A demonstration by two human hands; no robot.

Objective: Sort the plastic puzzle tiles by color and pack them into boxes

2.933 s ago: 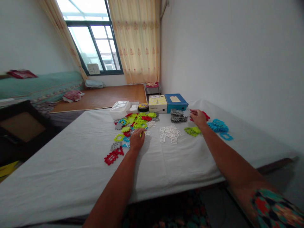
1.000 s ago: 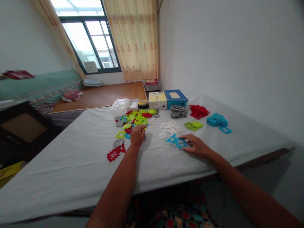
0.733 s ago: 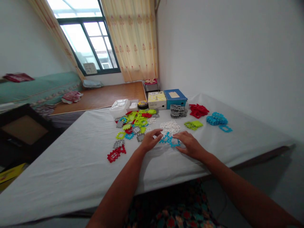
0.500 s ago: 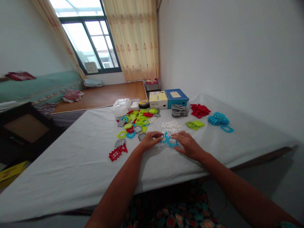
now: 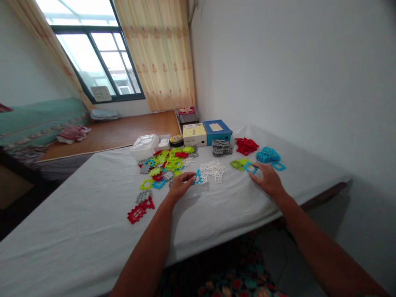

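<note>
Between the thumb and fingers of my left hand (image 5: 182,185) is a blue toothed building piece (image 5: 198,177), just left of a pile of white lattice pieces (image 5: 213,168). My right hand (image 5: 266,178) pinches a blue ring-shaped building piece (image 5: 250,167) by its right side, in front of the lime green pieces (image 5: 238,164). Beyond that hand lies a stack of blue pieces (image 5: 267,154), with a loose blue piece (image 5: 279,166) at its front right.
A mixed heap of coloured pieces (image 5: 168,160) lies left of centre, with red pieces (image 5: 136,213) nearer me. Grey pieces (image 5: 222,147) and red pieces (image 5: 246,145) are stacked farther back. A blue box (image 5: 217,132), a yellow box (image 5: 194,135) and a clear container (image 5: 144,145) stand behind.
The blue pieces held together between both hands are now apart. My right hand has moved right with one, while my left hand keeps the other. The view has shifted to the right.
</note>
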